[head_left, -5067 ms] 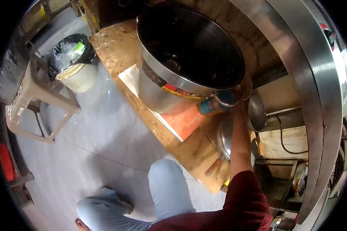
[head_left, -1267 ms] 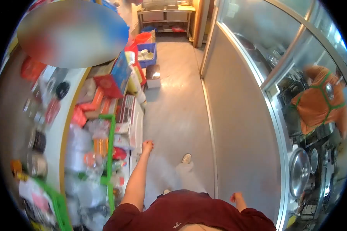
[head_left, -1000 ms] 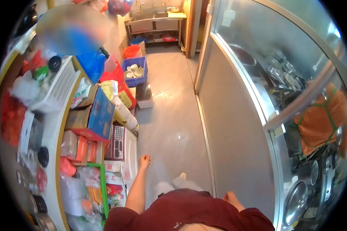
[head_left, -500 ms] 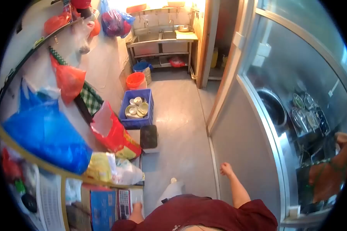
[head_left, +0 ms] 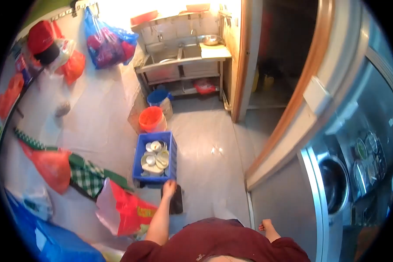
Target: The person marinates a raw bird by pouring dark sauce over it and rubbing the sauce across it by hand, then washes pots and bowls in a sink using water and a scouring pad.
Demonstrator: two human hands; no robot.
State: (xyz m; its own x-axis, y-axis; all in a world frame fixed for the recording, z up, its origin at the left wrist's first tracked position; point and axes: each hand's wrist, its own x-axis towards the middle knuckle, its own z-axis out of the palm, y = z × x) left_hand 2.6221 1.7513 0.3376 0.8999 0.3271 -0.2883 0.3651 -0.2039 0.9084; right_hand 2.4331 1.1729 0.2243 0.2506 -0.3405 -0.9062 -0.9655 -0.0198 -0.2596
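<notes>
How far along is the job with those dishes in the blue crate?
The dishes are already gathered in the blue crate. Nothing shows held in the left hand or right hand. Moving the pile to the sink, across the floor, perhaps remains; whether it needs washing, I cannot tell.

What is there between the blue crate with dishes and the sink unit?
In the head view, an orange-red bucket stands beyond the blue crate, then a blue bucket nearer the sink unit.
</notes>
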